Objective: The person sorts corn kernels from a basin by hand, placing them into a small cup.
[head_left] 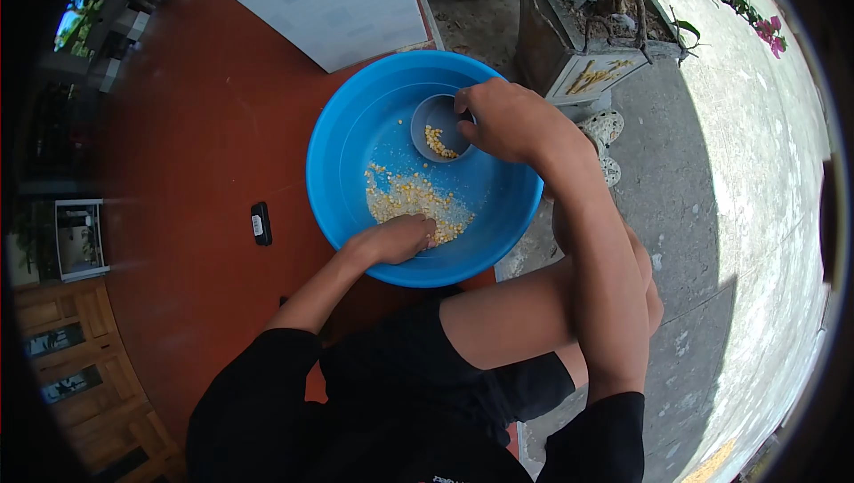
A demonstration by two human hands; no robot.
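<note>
A red floor (196, 127) spreads across the left and middle of the view, and a wide blue basin (334, 149) sits in front of the person. Beyond the basin's upper right side stands a planter (534, 43), with a pair of clogs (605, 127) just below it.

Inside the basin, loose corn (409, 198), with paler broken bits among the yellow kernels, lies in a patch on the side nearer the person. The left hand (400, 238) reaches over the near rim into this patch; its fingertips are down among the kernels, so I cannot tell whether they pinch any. The right hand (507, 118) comes over the right side of the basin, its fingers grasping the rim of a cup (434, 109) that holds some kernels. A small black handset (261, 223) lies on the floor, left of the basin.

To handle this well, I would keep the left fingers low and curved, moving the kernels gently so that none jump the rim, and keep the right grip firm so that the cup does not tip.

The cup is in the far part of the basin, its mouth facing up toward the camera; that mouth is round, with no long axis, and whether its base touches the basin cannot be told. The corn patch runs longest from upper left to lower right.
</note>
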